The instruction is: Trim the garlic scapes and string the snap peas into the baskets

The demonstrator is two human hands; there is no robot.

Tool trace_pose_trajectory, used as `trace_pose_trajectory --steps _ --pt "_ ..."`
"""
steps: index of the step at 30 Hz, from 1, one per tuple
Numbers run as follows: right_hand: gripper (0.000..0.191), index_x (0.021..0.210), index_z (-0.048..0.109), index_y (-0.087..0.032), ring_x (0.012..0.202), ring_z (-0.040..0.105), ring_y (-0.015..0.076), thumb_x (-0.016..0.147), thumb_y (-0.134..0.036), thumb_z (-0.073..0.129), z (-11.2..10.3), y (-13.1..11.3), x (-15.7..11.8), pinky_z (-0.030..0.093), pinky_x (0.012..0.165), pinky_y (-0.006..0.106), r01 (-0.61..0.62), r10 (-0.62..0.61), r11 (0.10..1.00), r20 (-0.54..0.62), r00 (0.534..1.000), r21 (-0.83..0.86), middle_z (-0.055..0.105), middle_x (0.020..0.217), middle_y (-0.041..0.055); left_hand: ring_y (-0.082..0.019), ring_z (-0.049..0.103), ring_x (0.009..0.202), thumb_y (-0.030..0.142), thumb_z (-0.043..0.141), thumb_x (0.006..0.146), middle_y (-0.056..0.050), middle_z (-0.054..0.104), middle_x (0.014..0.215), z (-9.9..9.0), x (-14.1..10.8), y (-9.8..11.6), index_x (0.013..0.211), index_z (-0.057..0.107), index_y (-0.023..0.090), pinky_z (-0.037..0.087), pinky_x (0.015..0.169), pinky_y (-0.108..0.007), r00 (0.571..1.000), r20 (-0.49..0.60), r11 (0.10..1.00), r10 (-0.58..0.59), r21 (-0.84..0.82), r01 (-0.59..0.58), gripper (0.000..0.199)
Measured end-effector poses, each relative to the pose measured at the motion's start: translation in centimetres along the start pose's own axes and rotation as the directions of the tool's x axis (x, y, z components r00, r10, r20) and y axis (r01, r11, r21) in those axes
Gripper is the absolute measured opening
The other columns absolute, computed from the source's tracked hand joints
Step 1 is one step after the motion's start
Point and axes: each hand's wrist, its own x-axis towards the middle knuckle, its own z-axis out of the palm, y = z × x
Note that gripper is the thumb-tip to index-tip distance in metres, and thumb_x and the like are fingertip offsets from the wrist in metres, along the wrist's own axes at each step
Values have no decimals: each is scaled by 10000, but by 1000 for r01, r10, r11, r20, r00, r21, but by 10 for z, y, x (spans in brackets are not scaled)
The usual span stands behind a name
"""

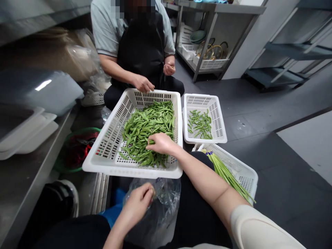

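Observation:
A large white slotted basket (103,169) holds a heap of green pea pods (147,126). Over the near right part of the heap, my right hand (161,143) is closed on a pea pod at its fingertips. My left hand (140,199) is below the basket's near rim, over a clear plastic bag (166,207). Its thumb and fingers are pressed together, and what they hold, if anything, is too small to make out. To the right of the large basket, a smaller white basket (221,133) contains more pea pods (201,124).
A person in a black apron (141,45) sits opposite, one hand at the large basket's far rim. Long green stalks (228,173) lie in a white basket (252,173) at right. A green basin (58,162) and metal counter (46,166) stand left.

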Motion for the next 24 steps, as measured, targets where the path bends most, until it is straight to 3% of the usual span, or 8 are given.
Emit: trace_pose_trajectory --steps 3,7,11,12,14,16,18,24 --pt "240 976 688 -107 966 655 296 819 -246 572 20 -10 6 515 751 367 24 37 935 166 985 -354 688 1004 196 -214 635 763 88 396 769 -81 649 798 21 -9 -44 701 622 201 440 713 -311 999 8 930 -53 366 46 262" --pt "282 996 696 -104 989 656 283 787 -74 509 37 -15 13 515 754 351 81 16 919 241 970 -387 693 1003 194 -290 484 1256 62 546 650 -112 549 1342 28 -21 -65 1095 668 221 373 1020 -398 982 117 903 -145 423 83 488" --pt "277 1008 691 -150 970 652 266 789 -139 521 23 -14 8 485 712 308 79 3 925 213 977 -372 696 1011 148 -249 654 937 263 535 763 -52 731 952 7 -21 -21 846 720 257 488 837 -338 993 110 971 36 232 -61 203" --pt "258 1001 687 -167 952 650 252 802 -186 524 16 -13 5 468 697 292 74 -15 938 174 985 -338 698 1000 127 -229 661 805 287 506 777 -42 728 822 -1 -18 -4 760 700 248 498 748 -313 995 -14 977 101 189 -96 199" --pt "211 948 676 -189 878 638 207 818 -266 529 3 -11 -2 421 665 254 102 -85 969 84 993 -223 699 929 74 -212 641 732 337 497 774 -43 709 775 -19 -6 26 728 668 239 489 697 -294 899 -365 963 242 201 -178 202" --pt "163 868 656 -179 774 603 154 821 -278 535 -5 -9 -9 374 640 226 186 -187 977 5 982 -102 677 823 33 -212 641 764 365 518 754 -53 712 833 -35 9 49 796 666 228 490 707 -290 774 -562 955 292 215 -204 206" --pt "125 831 629 -161 710 566 126 820 -245 536 -9 -8 -14 343 628 216 288 -290 956 -35 956 -54 652 768 18 -206 641 741 389 549 717 -46 713 799 -45 26 62 799 668 217 491 685 -278 739 -610 958 285 196 -207 225" --pt "110 883 592 -135 769 585 179 811 -134 508 -7 -13 -26 285 569 260 372 -390 893 -24 920 -255 653 881 81 -171 624 622 315 554 624 11 698 634 -47 50 76 659 682 222 464 614 -245 758 -619 979 204 151 -139 162"
